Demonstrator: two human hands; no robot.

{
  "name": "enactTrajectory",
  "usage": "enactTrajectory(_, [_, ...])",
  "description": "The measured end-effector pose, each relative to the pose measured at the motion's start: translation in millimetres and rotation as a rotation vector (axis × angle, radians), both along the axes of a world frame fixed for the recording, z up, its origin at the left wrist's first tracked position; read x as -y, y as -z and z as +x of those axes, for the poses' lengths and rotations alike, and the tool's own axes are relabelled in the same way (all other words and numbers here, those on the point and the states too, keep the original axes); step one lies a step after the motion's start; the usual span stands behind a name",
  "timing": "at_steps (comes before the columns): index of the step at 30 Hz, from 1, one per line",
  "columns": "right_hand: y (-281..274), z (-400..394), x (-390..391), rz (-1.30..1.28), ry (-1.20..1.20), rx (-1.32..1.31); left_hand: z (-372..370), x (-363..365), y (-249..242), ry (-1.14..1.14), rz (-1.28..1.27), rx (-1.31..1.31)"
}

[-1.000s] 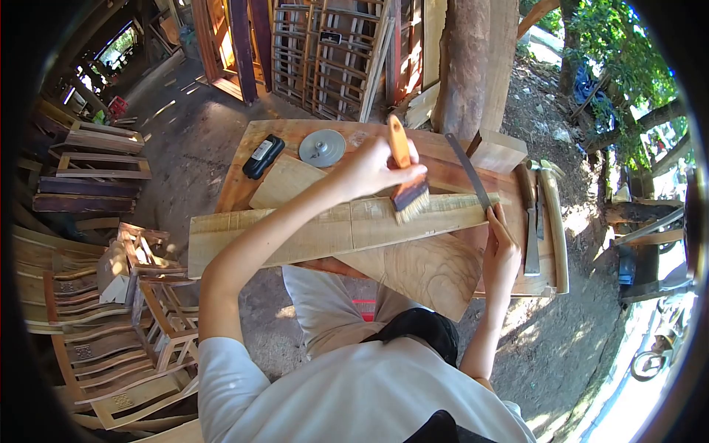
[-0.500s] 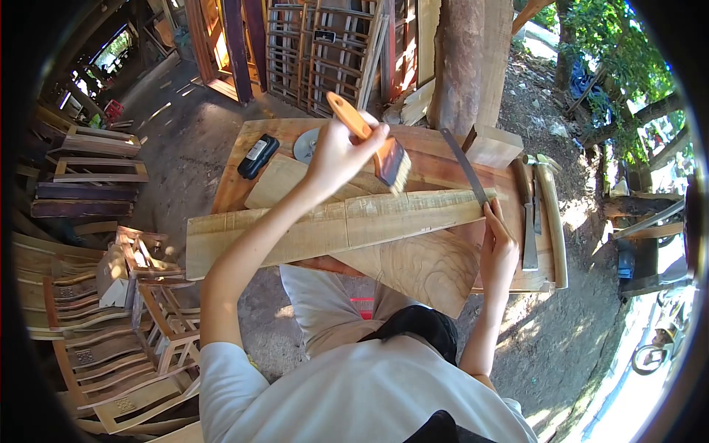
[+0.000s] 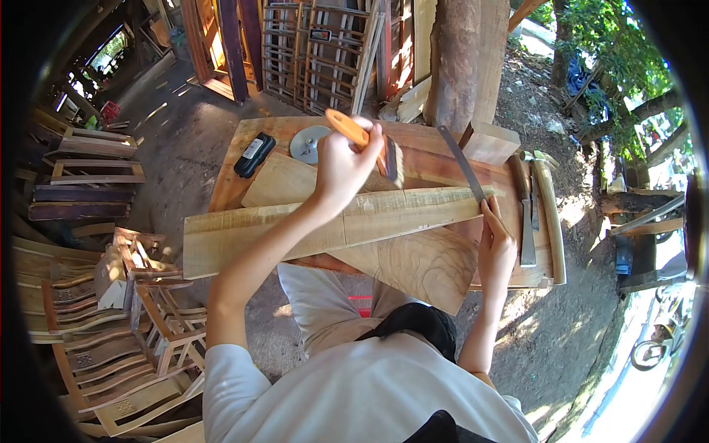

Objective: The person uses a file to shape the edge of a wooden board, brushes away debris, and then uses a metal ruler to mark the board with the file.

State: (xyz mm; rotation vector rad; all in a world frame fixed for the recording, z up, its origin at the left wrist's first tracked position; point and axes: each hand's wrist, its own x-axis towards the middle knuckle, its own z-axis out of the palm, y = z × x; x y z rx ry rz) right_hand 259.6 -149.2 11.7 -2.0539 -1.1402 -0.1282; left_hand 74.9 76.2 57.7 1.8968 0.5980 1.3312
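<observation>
A wide paintbrush (image 3: 353,133) with an orange handle and pale bristles is gripped in my left hand (image 3: 346,166), its bristles blurred just above the far edge of a long wooden board (image 3: 399,218). The board lies across the table, crossed partly by my left forearm. At its right end my right hand (image 3: 498,240) has its fingers closed round the near end of a long, flat, dark metal blade (image 3: 461,162). That blade crosses the board's end and points away from me. Whether these fingers also press on the board cannot be made out.
A wooden table (image 3: 229,170) carries a black case (image 3: 256,155), a grey disc (image 3: 306,144), a wood block (image 3: 491,144) and long-bladed tools (image 3: 527,229) at right. A grained plank (image 3: 421,266) overhangs the near edge. Chair frames (image 3: 111,332) crowd the left.
My left hand and the paintbrush have turned a little, and the bristles have shifted slightly left and up. My right hand stays at the board's end.
</observation>
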Motion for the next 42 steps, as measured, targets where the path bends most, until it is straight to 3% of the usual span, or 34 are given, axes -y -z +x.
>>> enactTrajectory(3, [0, 1, -1, -0.008, 0.0, -0.006, -2, 31, -2, 0.078, -0.04, -0.012])
enactTrajectory(6, [4, 2, -2, -0.008, 0.0, -0.004, 4, 33, 9, 0.043, 0.122, -0.139])
enactTrajectory(11, [2, 1, -1, -0.004, 0.01, -0.002, 11, 2, -2, 0.008, 0.042, -0.106])
enactTrajectory(13, [-2, -1, -1, -0.018, 0.012, -0.025, 10, 12, -4, -0.022, 0.166, -0.016])
enactTrajectory(17, [4, 1, -2, 0.003, 0.004, 0.014, 5, 37, 5, 0.113, 0.044, -0.053])
enactTrajectory(22, [4, 1, -2, -0.001, 0.016, 0.011, 9, -1, 3, -0.016, 0.118, -0.18])
enactTrajectory(25, [1, -1, -2, 0.017, 0.019, 0.007, 4, 7, -1, -0.017, 0.134, -0.133])
enactTrajectory(27, [3, -1, -2, 0.024, 0.021, 0.017, 0, 30, -8, 0.101, -0.008, -0.078])
enactTrajectory(29, [4, 0, -3, 0.024, 0.014, 0.03, 3, 28, 4, 0.058, 0.13, -0.089])
enactTrajectory(31, [6, 1, -3, 0.031, 0.01, 0.043, 3, 14, 9, 0.087, -0.025, -0.133])
enactTrajectory(33, [6, 1, -3, 0.031, 0.009, 0.041, -3, -8, 4, 0.025, 0.002, -0.258])
enactTrajectory(35, [5, 1, -3, 0.038, 0.015, 0.039, -7, -23, 5, -0.041, 0.203, -0.205])
enactTrajectory(39, [1, -3, -2, 0.034, 0.021, 0.024, -16, 5, -1, 0.077, 0.002, -0.021])
enactTrajectory(42, [2, -2, -3, 0.026, 0.01, 0.027, -23, 6, 14, 0.144, 0.049, -0.125])
